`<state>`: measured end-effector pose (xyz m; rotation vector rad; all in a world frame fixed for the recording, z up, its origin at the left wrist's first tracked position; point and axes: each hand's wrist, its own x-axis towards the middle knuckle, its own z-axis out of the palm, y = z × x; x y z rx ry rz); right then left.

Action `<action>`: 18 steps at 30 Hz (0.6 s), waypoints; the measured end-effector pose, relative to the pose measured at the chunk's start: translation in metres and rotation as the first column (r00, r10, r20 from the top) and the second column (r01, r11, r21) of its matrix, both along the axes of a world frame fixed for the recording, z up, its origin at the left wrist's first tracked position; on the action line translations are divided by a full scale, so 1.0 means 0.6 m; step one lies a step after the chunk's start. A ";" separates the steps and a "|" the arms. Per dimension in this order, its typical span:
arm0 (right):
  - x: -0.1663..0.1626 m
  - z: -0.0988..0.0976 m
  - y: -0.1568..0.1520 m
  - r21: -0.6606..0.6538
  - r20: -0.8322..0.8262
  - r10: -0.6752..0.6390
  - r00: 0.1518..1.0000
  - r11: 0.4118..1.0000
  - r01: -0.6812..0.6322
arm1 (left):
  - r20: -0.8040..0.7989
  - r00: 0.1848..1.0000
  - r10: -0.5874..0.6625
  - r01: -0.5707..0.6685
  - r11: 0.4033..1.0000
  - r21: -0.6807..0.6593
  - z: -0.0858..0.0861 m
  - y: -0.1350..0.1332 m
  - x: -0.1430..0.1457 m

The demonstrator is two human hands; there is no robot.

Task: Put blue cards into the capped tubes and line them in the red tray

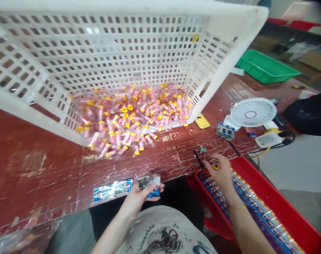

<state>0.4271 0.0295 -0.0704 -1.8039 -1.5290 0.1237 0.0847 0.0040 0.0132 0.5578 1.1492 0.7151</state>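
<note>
My left hand is closed on a small clear packet with blue and dark print at the table's near edge. A similar flat blue packet lies on the table just left of it. My right hand reaches over the far end of a red tray filled with rows of blue printed packets; its fingers are curled on the packets and a yellow ring shows at the fingers. Ahead, a white slatted crate lies tipped on its side, and several small pink tubes with yellow caps spill from it.
The worn red table carries a white desk fan, a yellow tag, a black pen, cables and a white charger. A green tray sits at the back right. A dark bag lies at the right.
</note>
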 end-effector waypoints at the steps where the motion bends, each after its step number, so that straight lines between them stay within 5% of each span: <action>1: -0.071 0.013 0.038 0.037 -0.087 0.133 0.987 0.991 -0.130 | 0.005 1.000 0.014 -0.014 1.000 0.009 0.001 0.001 -0.004; 4: -0.264 0.033 0.133 0.055 -0.316 0.353 0.881 0.933 -0.355 | 0.003 0.996 0.090 -0.091 0.996 0.014 0.003 0.001 -0.018; 7: -0.364 0.032 0.175 0.042 -0.406 0.373 0.835 0.920 -0.390 | -0.021 0.978 0.209 -0.208 0.978 0.007 0.002 0.001 -0.036; 13: -0.321 0.044 0.136 -0.052 -0.704 0.208 0.679 0.938 -0.342 | -0.037 0.941 0.337 -0.334 0.941 0.060 -0.005 0.006 -0.064; 18: -0.289 0.089 0.077 -0.137 -0.884 0.111 0.455 0.868 -0.478 | 0.012 0.956 0.292 -0.292 0.950 0.109 -0.003 0.014 -0.054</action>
